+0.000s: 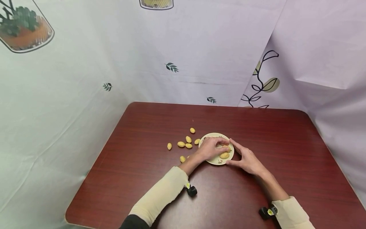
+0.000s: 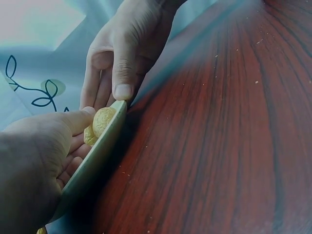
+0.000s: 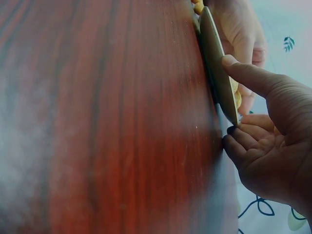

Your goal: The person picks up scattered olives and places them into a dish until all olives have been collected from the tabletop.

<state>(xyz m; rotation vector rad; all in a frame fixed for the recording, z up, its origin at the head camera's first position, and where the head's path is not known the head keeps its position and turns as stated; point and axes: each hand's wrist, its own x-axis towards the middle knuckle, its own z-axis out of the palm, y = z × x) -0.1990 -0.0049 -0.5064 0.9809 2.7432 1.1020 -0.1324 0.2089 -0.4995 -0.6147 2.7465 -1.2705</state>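
Note:
A round cream plate (image 1: pixel 213 161) with small printed marks lies on the table, holding a few yellow, wrinkled nuts (image 1: pixel 224 155). Over its middle, my left hand (image 1: pixel 210 148) pinches one nut (image 2: pixel 89 136) between thumb and fingers, beside another nut (image 2: pixel 103 121) on the plate. My right hand (image 1: pixel 248 160) holds the plate's right side, thumb at the near rim and fingers at the far rim. In the right wrist view, the right thumb (image 3: pixel 231 61) touches the plate edge. My left hand hides part of the plate.
Several loose yellow nuts (image 1: pixel 181 144) lie left of the plate, some close to my left forearm. The dark red wood-grain table (image 1: pixel 137 184) has rounded corners. White printed cloth (image 1: pixel 186 86) hangs behind and beside it.

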